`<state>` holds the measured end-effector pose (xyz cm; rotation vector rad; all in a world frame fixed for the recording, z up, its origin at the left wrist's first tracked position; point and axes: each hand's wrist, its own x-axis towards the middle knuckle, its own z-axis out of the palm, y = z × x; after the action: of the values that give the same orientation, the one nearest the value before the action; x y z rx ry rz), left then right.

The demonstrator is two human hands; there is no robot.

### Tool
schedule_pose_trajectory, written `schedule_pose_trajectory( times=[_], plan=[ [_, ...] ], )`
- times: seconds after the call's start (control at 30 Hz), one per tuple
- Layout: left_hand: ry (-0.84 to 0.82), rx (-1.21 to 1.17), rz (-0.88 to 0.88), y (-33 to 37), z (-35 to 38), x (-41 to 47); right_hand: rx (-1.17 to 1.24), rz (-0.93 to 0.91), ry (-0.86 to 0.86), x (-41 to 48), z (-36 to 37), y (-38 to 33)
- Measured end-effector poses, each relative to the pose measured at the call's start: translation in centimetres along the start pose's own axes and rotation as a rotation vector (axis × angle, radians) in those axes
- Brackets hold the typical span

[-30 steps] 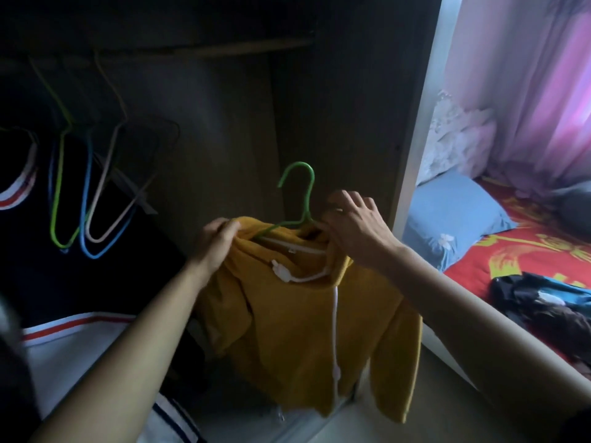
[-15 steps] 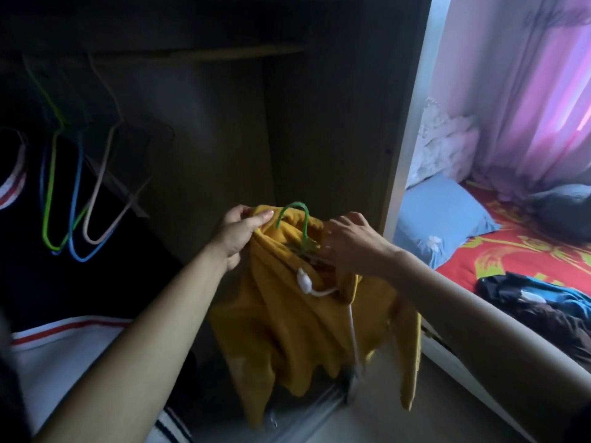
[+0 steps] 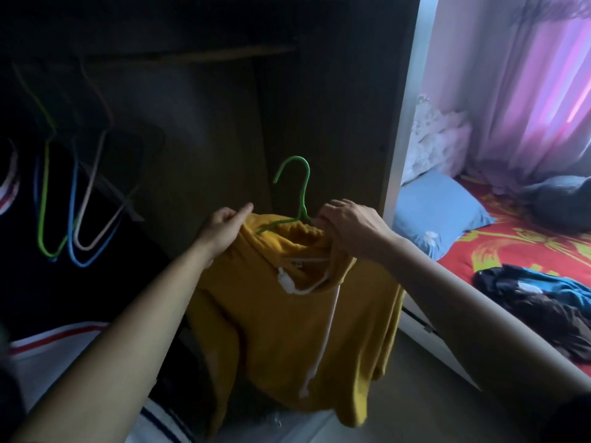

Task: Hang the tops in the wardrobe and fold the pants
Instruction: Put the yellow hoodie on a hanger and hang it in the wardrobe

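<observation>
while the open wardrobe point(image 3: 319, 107) fills most of the view, dark inside with its rail point(image 3: 224, 54) high up, the bed point(image 3: 511, 244) with a red cover lies off to the right. the yellow hoodie point(image 3: 287, 330) is held in the air in front of the wardrobe opening, well below the rail, its body and sleeves dangling. half a second ago it was bunched and swinging; now it hangs flatter and more spread, which suggests it is nearly seated and ready to be lifted to the rail. a dark pile of clothes point(image 3: 543, 302) waits on the bed, so by my reckoning much of the task is left. several empty hangers point(image 3: 80, 219) hang at the left of the rail. the left grip point(image 3: 224, 225) pinches the hoodie's shoulder edge between thumb and fingers; the right grip point(image 3: 348, 228) is curled round the collar on the other side. the green hanger point(image 3: 302, 187) sits inside the neck, and its hook, sunk in the cloth a moment back, now stands clear above the collar. a white drawstring point(image 3: 329, 321) trails down the front. no brand, label or writing can be read anywhere.
</observation>
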<state>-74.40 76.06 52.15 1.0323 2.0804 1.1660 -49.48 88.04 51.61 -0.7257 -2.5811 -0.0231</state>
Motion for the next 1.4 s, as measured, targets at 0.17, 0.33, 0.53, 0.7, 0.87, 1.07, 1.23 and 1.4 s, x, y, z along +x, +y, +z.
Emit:
schedule_pose_trajectory(
  times=[0.17,0.33,0.53,0.7,0.87,1.07,1.23,1.4],
  plan=[
    [-0.204,-0.097,0.101,-3.1,-0.9,-0.7,-0.065,0.113,0.117,1.1,-0.2,-0.7],
    [-0.154,-0.092,0.136,-4.2,0.5,0.1,-0.109,0.187,0.078,1.8,-0.9,-1.1],
    [-0.023,-0.053,0.312,-1.4,1.3,2.3,-0.131,0.202,0.25,2.6,-4.2,-2.4],
    [-0.034,-0.231,0.354,4.8,0.3,4.8,-0.11,0.212,0.364,4.0,-8.0,-2.9],
    [-0.163,-0.114,0.587,11.9,-2.2,6.1,-0.116,0.265,0.478,6.5,-11.4,-2.4],
    [0.271,0.574,0.714,16.4,-4.2,9.8,-0.106,0.386,0.497,11.7,-12.7,0.1],
    [0.501,0.818,0.692,16.7,-5.2,12.9,-0.097,0.492,0.416,17.3,-10.2,2.8],
    [0.685,1.035,0.709,17.1,-7.2,16.7,-0.062,0.47,0.458,23.9,-8.7,5.1]
  ],
)
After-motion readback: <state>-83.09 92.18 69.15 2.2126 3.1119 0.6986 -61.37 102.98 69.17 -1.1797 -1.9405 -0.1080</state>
